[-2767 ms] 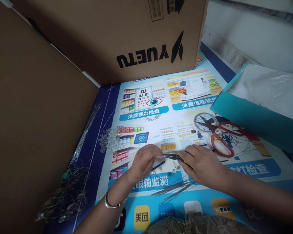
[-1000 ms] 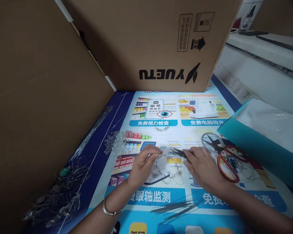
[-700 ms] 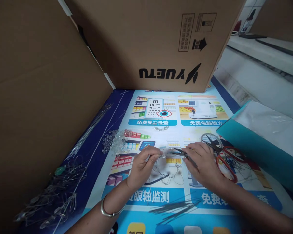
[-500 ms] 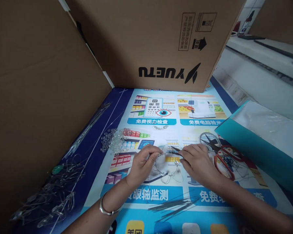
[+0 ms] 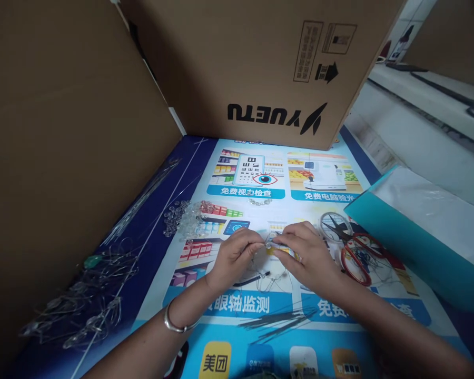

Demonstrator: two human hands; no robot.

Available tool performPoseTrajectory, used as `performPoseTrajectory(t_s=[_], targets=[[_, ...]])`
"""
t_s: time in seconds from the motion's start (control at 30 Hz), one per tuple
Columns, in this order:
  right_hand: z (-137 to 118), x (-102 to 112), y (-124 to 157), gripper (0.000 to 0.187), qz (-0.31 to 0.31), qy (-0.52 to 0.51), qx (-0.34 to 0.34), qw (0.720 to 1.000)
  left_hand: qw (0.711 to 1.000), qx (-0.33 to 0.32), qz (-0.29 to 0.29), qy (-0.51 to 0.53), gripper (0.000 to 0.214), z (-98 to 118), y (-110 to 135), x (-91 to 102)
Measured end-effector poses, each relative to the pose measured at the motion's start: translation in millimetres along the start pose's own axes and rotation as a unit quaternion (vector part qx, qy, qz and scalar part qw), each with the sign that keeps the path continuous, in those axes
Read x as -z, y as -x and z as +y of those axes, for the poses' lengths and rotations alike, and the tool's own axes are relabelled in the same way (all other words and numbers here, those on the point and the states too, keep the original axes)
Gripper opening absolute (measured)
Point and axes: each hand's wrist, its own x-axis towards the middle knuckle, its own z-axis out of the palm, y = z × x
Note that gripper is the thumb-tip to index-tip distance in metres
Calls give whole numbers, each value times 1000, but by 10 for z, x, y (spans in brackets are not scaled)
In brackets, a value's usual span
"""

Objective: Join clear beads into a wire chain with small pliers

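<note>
My left hand (image 5: 237,256) pinches a thin wire strung with clear beads between thumb and forefinger. A clear bead (image 5: 268,245) sits at its fingertips, and loops of the wire (image 5: 270,283) hang below onto the printed sheet. My right hand (image 5: 310,258) is closed close by, its fingertips almost at the bead. It holds a slim dark tool with two pointed tips, now mostly hidden by the fingers, so its exact kind cannot be made out.
Loose clear beads (image 5: 187,221) lie left of my hands; a short beaded strand (image 5: 260,202) lies beyond. Red-handled scissors (image 5: 355,255) rest at right beside a teal box (image 5: 411,237). Dark wire pieces (image 5: 278,322) lie in front. Wire pieces (image 5: 90,308) lie left. Cardboard (image 5: 260,68) stands behind.
My right hand has moved left and closer to my left fingertips. The dark tool's tips, plain to see before, are now mostly covered by fingers. The view has shifted slightly.
</note>
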Motion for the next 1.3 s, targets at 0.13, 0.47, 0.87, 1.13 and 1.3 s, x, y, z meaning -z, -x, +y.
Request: performPoseTrajectory(t_s=[0.13, 0.47, 0.87, 1.13, 1.3], targets=[[-1, -88, -21, 16, -29, 51, -9, 998, 1000, -21, 0, 2, 11, 17, -13, 1], [-9, -198, -9, 18, -52, 52, 9, 997, 997, 73, -6, 18, 11, 57, -14, -14], [108, -310, 49, 12, -26, -25, 8, 999, 986, 145, -11, 81, 14, 84, -23, -48], [128, -323, 104, 21, 13, -45, -33, 998, 995, 63, -34, 75, 9, 27, -26, -5], [143, -331, 133, 17, 1, -40, -37, 999, 996, 47, -21, 77, 8, 22, -33, -15]])
